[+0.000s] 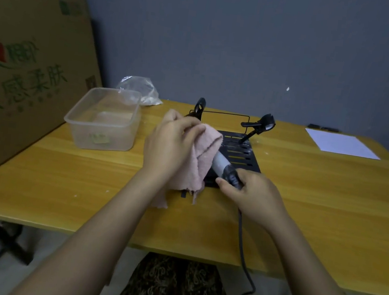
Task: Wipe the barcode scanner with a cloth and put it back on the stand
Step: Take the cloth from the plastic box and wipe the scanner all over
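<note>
The cloth [203,158] was soft pink terry, rough and frayed at its edges. The barcode scanner [223,166] showed smooth grey plastic with a darker ribbed grip. The stand [241,153] looked like matt black metal. The table [86,178] was glossy yellow wood-grain. The container [103,121] was cloudy clear plastic.

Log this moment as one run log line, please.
phase: wiping | left hand: pink cloth on scanner head | right hand: grips barcode scanner handle | stand: empty
</note>
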